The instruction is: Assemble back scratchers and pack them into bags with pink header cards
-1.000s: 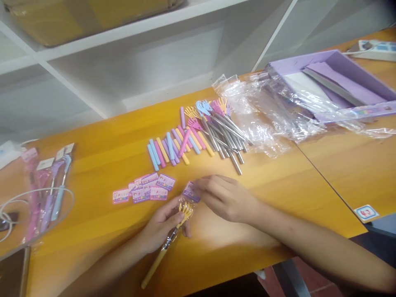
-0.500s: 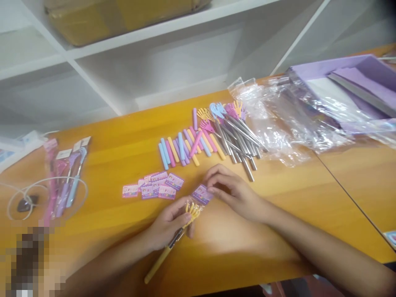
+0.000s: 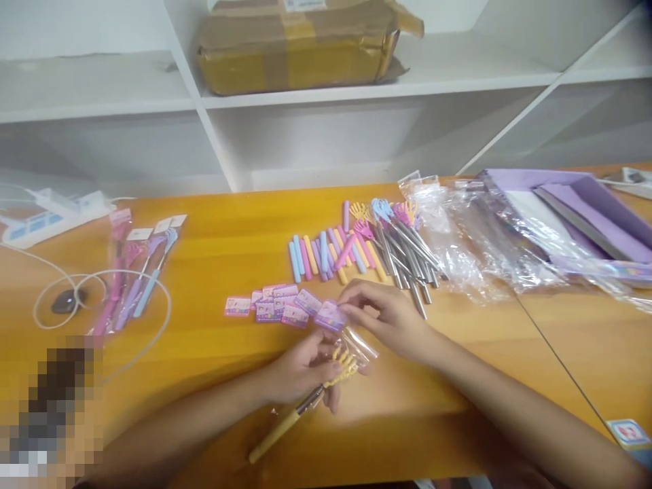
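Just right of the card pile (image 3: 275, 303), the right hand (image 3: 390, 318) pinches one card (image 3: 329, 317), while, on the pile's near right, the left hand (image 3: 304, 370) curls around the yellow scratcher (image 3: 308, 401) and its clear bag (image 3: 360, 345), seemingly a card-inserting step whose next move calls for steadying the bag.

My left hand (image 3: 300, 370) and right hand (image 3: 393, 318) were both bare, the fingers (image 3: 364, 288) slim and the nails too blurred to make out. My left forearm (image 3: 204, 411) and right forearm (image 3: 509, 395) were bare as well, slender, narrow near the hands and gradually thicker toward the edges of the view.
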Demonstrator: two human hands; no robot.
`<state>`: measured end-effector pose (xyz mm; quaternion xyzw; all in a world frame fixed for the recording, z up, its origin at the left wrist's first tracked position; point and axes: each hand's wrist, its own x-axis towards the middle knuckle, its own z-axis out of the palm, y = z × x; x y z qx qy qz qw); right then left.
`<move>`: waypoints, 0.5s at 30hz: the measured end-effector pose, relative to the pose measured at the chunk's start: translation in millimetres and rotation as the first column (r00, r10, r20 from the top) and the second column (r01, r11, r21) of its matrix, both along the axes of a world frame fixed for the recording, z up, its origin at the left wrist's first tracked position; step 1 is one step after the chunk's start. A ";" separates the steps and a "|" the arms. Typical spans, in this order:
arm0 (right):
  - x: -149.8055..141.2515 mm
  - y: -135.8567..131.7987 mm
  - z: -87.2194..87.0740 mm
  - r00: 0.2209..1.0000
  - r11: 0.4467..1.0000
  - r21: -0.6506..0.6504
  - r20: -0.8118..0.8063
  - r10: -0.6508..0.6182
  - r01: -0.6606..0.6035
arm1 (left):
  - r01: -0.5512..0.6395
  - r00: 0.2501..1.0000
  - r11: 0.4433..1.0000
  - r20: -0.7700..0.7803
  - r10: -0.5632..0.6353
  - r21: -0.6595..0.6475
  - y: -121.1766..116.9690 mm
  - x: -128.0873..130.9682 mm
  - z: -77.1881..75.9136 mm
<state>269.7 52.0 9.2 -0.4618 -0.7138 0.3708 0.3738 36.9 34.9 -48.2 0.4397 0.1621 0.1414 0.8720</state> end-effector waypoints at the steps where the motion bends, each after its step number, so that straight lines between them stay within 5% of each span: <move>1: -6.1 6.6 11.3 0.996 0.998 0.059 0.089 0.011 -0.016 | 0.003 1.000 1.000 0.018 -0.003 -0.017 1.2 -0.8 -2.4; 5: -14.5 25.8 47.1 0.904 0.978 0.206 0.424 -0.058 -0.034 | -0.105 0.990 0.987 0.079 0.115 -0.118 8.6 -3.1 -7.4; 10: -6.5 26.5 56.3 0.873 0.966 -0.091 0.414 0.257 -0.241 | -0.284 0.954 0.945 0.053 0.296 -0.160 18.3 -5.4 2.7; 12: -1.0 25.7 59.8 0.931 0.982 -0.073 0.312 0.189 -0.175 | -0.253 0.962 0.954 0.063 0.266 -0.160 18.5 -6.0 4.5; 15: 12.4 27.7 72.4 0.984 0.996 0.021 0.156 -0.086 0.083 | -0.185 0.977 0.972 0.076 0.198 -0.144 16.1 -6.6 0.6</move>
